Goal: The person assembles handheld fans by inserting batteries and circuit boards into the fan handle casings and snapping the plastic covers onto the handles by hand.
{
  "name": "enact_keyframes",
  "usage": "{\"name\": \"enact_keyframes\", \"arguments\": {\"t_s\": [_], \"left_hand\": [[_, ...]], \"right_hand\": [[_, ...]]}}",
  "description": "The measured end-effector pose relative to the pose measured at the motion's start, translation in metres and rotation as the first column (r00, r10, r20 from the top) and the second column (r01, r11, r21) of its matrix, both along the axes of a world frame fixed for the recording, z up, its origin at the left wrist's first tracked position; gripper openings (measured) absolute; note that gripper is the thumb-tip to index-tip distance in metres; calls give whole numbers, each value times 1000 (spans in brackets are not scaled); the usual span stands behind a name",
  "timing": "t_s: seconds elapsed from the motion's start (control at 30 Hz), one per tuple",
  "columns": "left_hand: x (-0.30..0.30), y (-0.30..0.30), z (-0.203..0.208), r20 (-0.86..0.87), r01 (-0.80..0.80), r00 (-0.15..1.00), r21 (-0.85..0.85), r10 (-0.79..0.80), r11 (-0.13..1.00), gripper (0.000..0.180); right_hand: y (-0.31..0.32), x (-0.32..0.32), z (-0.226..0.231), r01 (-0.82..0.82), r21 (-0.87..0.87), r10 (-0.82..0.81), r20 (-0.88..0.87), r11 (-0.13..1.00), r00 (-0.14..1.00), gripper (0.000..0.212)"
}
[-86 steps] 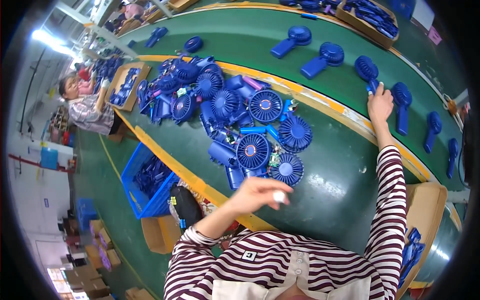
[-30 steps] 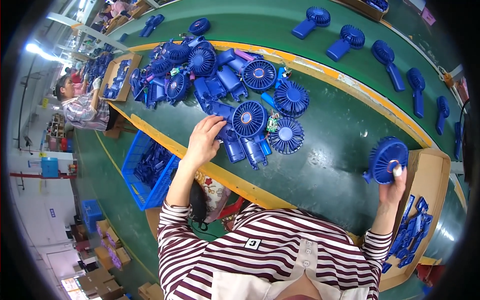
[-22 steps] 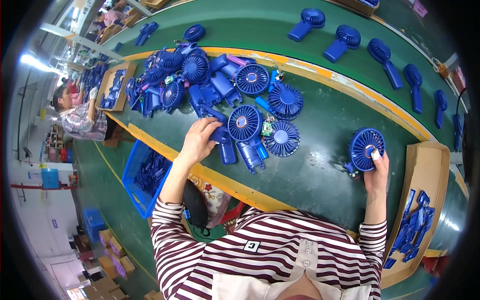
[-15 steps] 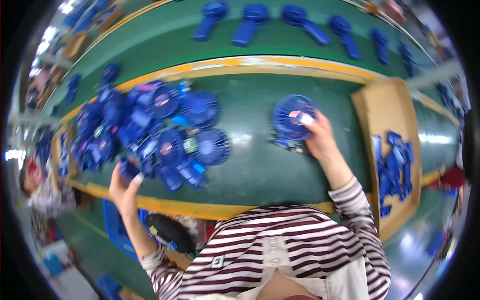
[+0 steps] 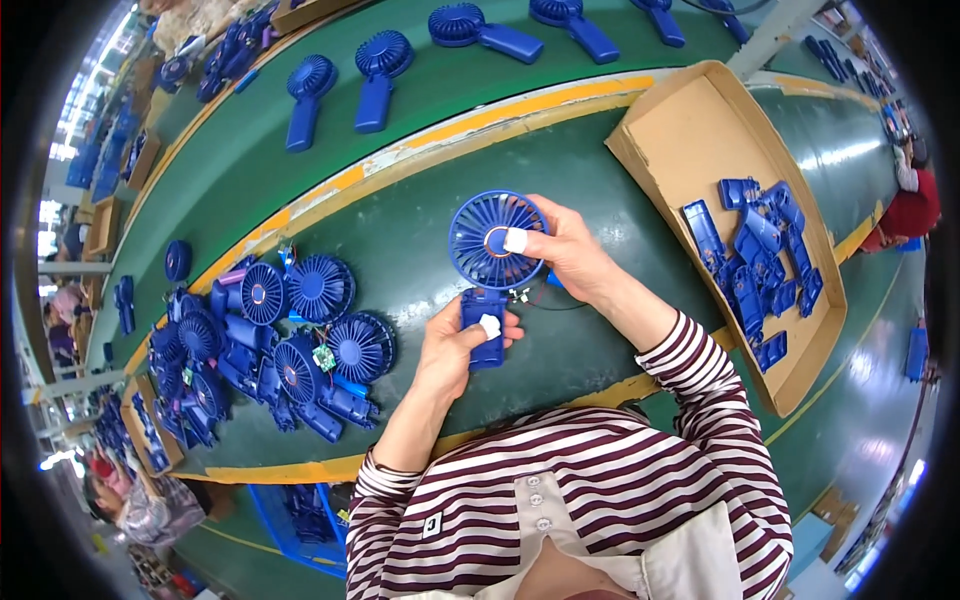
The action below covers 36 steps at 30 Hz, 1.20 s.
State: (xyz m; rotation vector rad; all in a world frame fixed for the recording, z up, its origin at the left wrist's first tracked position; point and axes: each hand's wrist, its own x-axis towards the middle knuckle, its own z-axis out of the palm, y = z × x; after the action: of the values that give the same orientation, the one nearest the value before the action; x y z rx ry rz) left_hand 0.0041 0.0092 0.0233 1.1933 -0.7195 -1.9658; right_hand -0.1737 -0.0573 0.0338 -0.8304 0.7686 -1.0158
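Observation:
My right hand point(image 5: 575, 255) grips a blue handheld fan head point(image 5: 472, 235) by its round grille, the white-covered thumb resting on the hub. Below it, my left hand point(image 5: 446, 348) pinches a blue handle shell point(image 5: 487, 356), with its own thumb also covered in white. The shell's upper end meets the base of the fan head; whether the two are joined I cannot tell. Thin wires and small parts point(image 5: 522, 295) stick out beside the joint, under my right hand. To the left lies a heap of blue fan parts point(image 5: 322, 288) with some circuit boards showing.
A cardboard box point(image 5: 665, 125) on the right holds several blue shells point(image 5: 760, 235). Beyond the bench's yellow edge point(image 5: 420, 143), several handheld fans point(image 5: 383, 60) lie in a row on a green surface. A blue crate point(image 5: 280, 520) stands below at left. Other people are in the background.
My left hand has carried the blue shell from the heap rightward to the fan head. My right hand has brought the fan head toward it. The view has turned.

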Motion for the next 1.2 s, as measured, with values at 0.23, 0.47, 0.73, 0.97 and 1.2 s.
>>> {"name": "enact_keyframes", "arguments": {"t_s": [0.23,0.47,0.73,0.97,1.2], "left_hand": [[-6,-10,0,15,41,999,-55,-40,998,35],[-8,-15,-5,278,44,960,-237,25,970,28],[-2,-22,-15,390,79,917,-382,83,921,25],[3,-35,-16,300,-103,933,-310,200,945,23],[3,-39,6,262,-149,935,-324,240,934,22]], "right_hand": [[-16,-8,-16,-114,-3,114,-66,993,991,45],[-22,-8,-21,-197,24,198,-65,980,978,49],[-36,-1,-30,-249,31,251,-130,968,959,50],[4,-11,-1,-455,-191,37,-894,870,446,63],[14,-13,-14,-448,-339,-56,-843,828,535,12]]}}
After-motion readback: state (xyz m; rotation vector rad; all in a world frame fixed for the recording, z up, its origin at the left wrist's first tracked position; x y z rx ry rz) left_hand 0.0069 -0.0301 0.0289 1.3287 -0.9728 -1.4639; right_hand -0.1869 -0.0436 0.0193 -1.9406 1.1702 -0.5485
